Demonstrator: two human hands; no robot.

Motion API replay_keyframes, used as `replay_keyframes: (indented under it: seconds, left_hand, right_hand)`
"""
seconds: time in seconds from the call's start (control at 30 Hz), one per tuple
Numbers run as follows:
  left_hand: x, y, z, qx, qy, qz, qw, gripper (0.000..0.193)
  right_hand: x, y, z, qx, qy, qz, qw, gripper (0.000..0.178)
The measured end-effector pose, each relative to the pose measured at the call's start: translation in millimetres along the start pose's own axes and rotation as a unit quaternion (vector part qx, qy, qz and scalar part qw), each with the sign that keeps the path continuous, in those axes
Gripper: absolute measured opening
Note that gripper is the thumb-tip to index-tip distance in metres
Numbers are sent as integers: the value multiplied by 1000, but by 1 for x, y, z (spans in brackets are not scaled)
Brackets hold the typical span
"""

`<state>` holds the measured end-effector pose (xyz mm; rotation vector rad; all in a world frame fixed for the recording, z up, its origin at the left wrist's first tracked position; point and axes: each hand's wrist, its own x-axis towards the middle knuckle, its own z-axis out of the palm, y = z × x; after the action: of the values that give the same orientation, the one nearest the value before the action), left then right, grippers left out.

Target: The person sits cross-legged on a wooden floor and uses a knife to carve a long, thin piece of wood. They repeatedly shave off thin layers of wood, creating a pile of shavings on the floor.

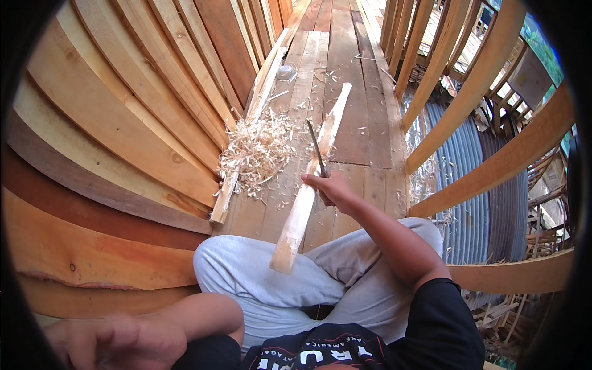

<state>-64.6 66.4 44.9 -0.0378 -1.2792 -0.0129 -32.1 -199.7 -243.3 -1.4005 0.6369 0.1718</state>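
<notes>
I sit cross-legged on a plank floor. A long pale wooden stick (311, 179) rests across my grey-trousered knee and stretches away over the floor boards. My right hand (333, 188) grips the handle of a knife (316, 148), its dark blade lying against the stick. My left hand (123, 342) is at the lower left edge, blurred, fingers loosely curled, away from the stick; I see nothing in it.
A heap of pale wood shavings (259, 151) lies left of the stick. Slanted planks (142, 123) form a wall on the left. A wooden railing (487, 166) runs along the right, with corrugated metal roofing (475, 185) below it. Another loose slat (246, 135) lies by the wall.
</notes>
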Motion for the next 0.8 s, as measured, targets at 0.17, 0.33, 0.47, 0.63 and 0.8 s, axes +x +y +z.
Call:
replay_keyframes:
  seconds: [0.17, 0.33, 0.47, 0.63, 0.8]
  left_hand:
    - [-83, -37, -109, 404, 172, -510, 740, 47]
    - [-185, -49, -149, 108, 290, -837, 452, 62]
    - [-224, -56, -154, -137, 422, -745, 497, 58]
    - [-221, -64, -157, -73, 450, -745, 488, 53]
    - [-232, -60, -159, -50, 467, -754, 459, 51]
  right_hand:
    - [-2, -1, -4, 1, 6, -4, 1000, 38]
    - [-9, -23, 6, -41, 29, -25, 998, 42]
    - [12, -7, -26, -71, 47, -102, 991, 59]
    - [-3, -21, -23, -443, 221, -133, 859, 65]
    - [-21, -23, 14, -492, 155, -180, 838, 53]
